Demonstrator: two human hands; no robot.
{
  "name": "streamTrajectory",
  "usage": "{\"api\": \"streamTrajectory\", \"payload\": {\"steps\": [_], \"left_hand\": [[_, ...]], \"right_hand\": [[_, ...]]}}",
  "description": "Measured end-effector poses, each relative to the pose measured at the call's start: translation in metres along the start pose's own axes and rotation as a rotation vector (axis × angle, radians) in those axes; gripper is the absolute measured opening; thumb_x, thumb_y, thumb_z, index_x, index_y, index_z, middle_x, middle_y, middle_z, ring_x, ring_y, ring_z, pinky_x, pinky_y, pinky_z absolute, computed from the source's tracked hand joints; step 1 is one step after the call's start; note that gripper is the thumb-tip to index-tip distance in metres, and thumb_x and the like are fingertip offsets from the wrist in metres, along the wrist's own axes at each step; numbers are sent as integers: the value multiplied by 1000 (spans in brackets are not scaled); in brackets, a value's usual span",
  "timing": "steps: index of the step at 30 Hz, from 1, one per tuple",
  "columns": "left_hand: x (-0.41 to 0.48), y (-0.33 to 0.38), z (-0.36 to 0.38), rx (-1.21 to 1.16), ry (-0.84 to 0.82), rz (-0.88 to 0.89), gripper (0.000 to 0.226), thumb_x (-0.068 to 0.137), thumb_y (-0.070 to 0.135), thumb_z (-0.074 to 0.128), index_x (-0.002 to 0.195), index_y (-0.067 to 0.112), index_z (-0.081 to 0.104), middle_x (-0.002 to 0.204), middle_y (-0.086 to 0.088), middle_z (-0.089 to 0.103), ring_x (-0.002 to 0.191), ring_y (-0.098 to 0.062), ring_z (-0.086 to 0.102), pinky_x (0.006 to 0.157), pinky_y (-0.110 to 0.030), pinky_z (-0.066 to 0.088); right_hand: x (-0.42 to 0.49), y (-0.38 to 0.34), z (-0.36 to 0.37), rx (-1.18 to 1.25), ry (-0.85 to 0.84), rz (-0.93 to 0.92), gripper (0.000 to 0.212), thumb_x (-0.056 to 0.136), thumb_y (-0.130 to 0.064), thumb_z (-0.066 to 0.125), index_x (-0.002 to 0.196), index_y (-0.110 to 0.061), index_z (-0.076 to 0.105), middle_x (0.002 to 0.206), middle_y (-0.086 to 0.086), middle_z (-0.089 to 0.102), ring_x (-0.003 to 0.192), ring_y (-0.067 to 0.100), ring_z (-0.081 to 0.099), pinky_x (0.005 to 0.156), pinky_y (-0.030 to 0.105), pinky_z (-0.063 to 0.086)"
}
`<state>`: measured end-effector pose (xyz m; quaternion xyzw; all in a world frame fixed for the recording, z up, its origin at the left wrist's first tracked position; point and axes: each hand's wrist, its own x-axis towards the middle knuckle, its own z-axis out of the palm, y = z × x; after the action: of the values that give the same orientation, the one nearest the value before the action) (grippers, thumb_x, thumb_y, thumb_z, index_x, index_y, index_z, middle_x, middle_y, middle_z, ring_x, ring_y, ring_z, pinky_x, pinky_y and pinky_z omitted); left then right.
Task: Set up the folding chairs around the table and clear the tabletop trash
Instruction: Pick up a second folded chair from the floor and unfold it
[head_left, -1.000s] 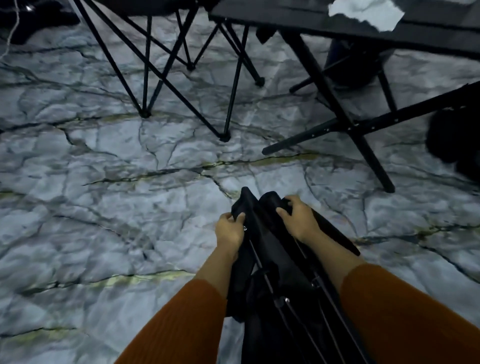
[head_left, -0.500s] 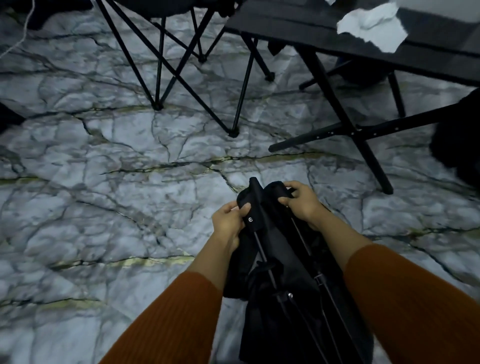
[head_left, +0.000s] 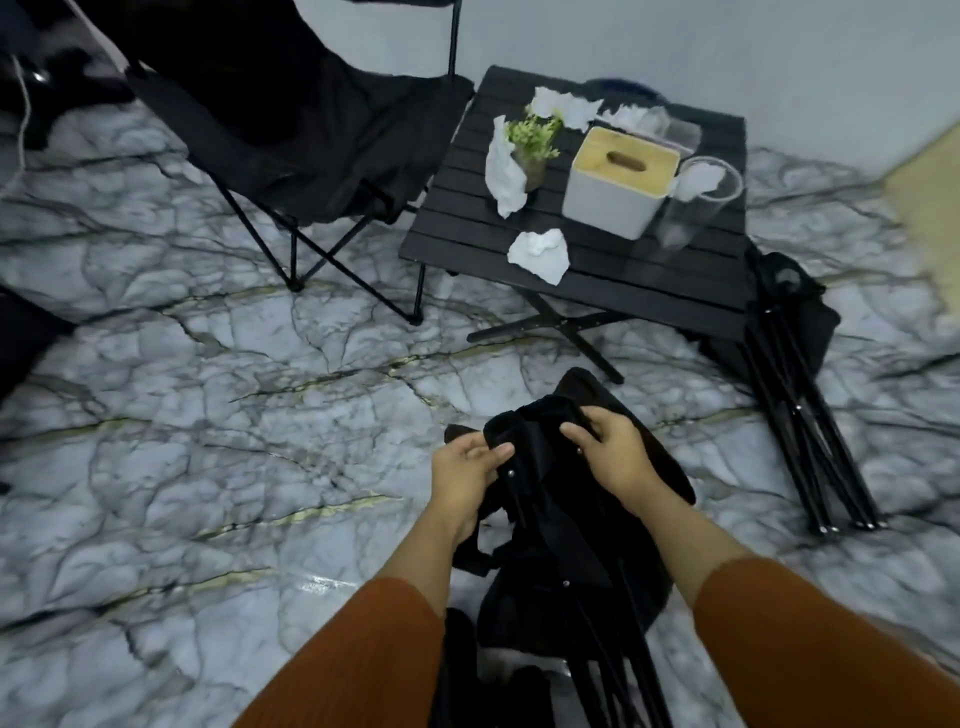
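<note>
Gripping a folded chair (head_left: 561, 525) by its fabric top.
Pinching the black cloth with left hand (head_left: 467, 470); clamping it with curled right hand (head_left: 615, 457); holding it above the marble floor (head_left: 208, 415), near the table (head_left: 654, 283) strewn with crumpled tissues (head_left: 537, 254).

Dim, cool, even indoor light; source not visible. Marble floor (head_left: 208, 441) reads grey-blue, with small bright glare patch just below-left of left hand (head_left: 467, 470). Shadows soft and weak. Black fabric (head_left: 540, 431) between left hand and right hand (head_left: 615, 460) swallows detail, folds barely readable. Hands fairly sharp; sleeves (head_left: 363, 649) nearer camera softer. Beyond hands, things on tabletop (head_left: 649, 280) slightly smeared by blur. Wide-angle bend strong at edges: floor veins curve, and corners far left and right of hands stretch and blur.
</note>
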<state>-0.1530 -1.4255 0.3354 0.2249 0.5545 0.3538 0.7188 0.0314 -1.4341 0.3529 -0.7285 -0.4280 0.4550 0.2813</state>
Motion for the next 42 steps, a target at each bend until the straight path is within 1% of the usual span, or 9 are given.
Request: {"api": "streamTrajectory", "payload": {"steps": [8,14,17,20,22,27,30,35,42], "left_hand": [[-130,47,65,268,-154,208,10,87,-2,63,97,-2,61,89,-15,71,82,-26,71,72,-33,58],[-215,84,69,557,-207,402,22,84,-7,65,104,2,60,97,-13,70,92,-24,68,84,-34,57],[-242,116,45,763,-197,515,27,80,-10,68,97,11,63,85,1,69,83,-13,67,73,-13,54],[-260,154,7,900,-135,593,30,79,-10,68,89,18,61,81,8,67,74,4,64,65,-4,49],[-267,179,-26,952,-32,642,27,81,-7,69,94,15,59,84,6,65,77,5,60,64,-4,48],[-282,184,-82,1136,26,621,24,81,-4,70,88,16,58,86,-5,68,81,-16,65,75,-29,50],[-289,161,-98,1279,11,576,22,81,-5,69,96,7,60,92,-13,70,87,-28,66,76,-38,50],[-304,134,-129,1480,10,573,16,86,0,65,99,10,61,96,-9,70,83,-24,60,69,-31,41],[-309,136,-128,1451,19,567,15,86,1,64,98,10,66,96,-8,72,83,-23,59,73,-30,42]], "right_hand": [[-135,-43,-82,-27,202,-149,16,96,-19,57,110,-14,64,103,0,70,99,16,65,82,25,50],[-223,-58,-138,-67,351,-181,21,94,-15,60,113,-7,62,103,7,70,104,26,66,86,35,52],[-263,-59,-164,-28,407,-126,38,95,-14,59,131,-3,53,125,15,64,120,28,59,102,45,48],[-291,-61,-187,-7,521,-109,33,96,-14,57,128,-7,56,122,15,66,116,31,60,101,50,48],[-304,-62,-201,-5,582,-99,30,97,-16,57,126,-10,58,121,13,67,114,29,61,100,48,49],[-337,-42,-181,-55,549,-95,24,94,-10,60,118,-11,61,101,5,67,93,19,61,84,37,51],[-353,-18,-153,-108,499,-45,18,91,1,59,106,-10,61,90,7,64,88,29,61,76,40,49],[-368,7,-120,-314,369,-36,20,92,6,51,95,-13,55,87,12,60,76,27,54,56,21,34],[-377,-6,-115,-329,432,45,36,84,17,46,83,-18,50,92,11,56,69,15,49,55,21,36]]}}
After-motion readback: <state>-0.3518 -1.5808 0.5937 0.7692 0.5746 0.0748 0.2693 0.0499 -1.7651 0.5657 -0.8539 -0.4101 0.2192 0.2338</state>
